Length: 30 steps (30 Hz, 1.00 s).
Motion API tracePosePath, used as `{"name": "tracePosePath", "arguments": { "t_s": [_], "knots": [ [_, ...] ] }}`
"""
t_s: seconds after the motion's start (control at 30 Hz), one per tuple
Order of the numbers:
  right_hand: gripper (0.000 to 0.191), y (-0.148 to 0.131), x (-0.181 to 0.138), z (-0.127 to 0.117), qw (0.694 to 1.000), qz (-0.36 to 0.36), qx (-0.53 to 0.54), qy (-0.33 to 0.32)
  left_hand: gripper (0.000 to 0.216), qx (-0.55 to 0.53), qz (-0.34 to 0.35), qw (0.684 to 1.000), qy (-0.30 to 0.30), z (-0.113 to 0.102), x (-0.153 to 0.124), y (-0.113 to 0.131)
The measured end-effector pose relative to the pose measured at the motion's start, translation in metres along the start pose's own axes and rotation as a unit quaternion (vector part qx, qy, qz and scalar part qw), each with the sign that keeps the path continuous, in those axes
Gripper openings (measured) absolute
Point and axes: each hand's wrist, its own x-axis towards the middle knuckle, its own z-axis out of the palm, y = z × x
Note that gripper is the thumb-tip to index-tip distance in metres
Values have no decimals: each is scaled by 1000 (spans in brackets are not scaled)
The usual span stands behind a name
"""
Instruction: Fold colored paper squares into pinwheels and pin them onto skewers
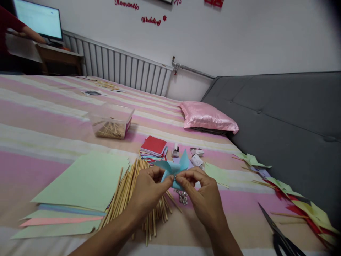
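A light blue paper pinwheel (173, 166) is held up between my two hands, its corners folded toward the middle. My left hand (149, 188) grips its left side, with the thumb pressed near the centre. The fingers of my right hand (200, 185) are closed at the centre, where a tiny shiny metal piece shows; its exact kind is too small to tell. Just below lies a small heap of silver metal pieces (181, 196). Beneath my left hand a loose bundle of thin wooden sticks (128, 188) spreads over the striped bedsheet (191, 227).
Large coloured sheets (80, 181) lie left, small paper squares (153, 145) ahead, near little boxes (197, 160). A clear plastic box (112, 122) holds more sticks. Scissors (277, 231) and finished pinwheels (287, 188) lie right, by the grey headboard (279, 106). Another person's arm (32, 33) shows far left.
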Motion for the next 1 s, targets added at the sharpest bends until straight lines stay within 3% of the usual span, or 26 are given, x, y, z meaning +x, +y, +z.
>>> {"name": "tracePosePath", "arguments": {
  "t_s": [0.13,0.27,0.5,0.7,1.0],
  "knots": [
    [6,3,-1,3,999,-19,-6,40,8,-8,3,1000,6,1,0,1],
    [23,7,-3,10,996,18,68,56,8,-11,0,1000,1,1,-1,2],
    [44,2,-3,13,968,76,240,-10,7,-13,9,1000,-4,1,-2,1],
    [23,-3,-2,10,965,72,242,-75,7,38,38,999,-4,-1,-4,4],
    [20,-3,-4,12,956,82,274,-64,7,93,91,991,17,-1,-5,2]
  ]
}}
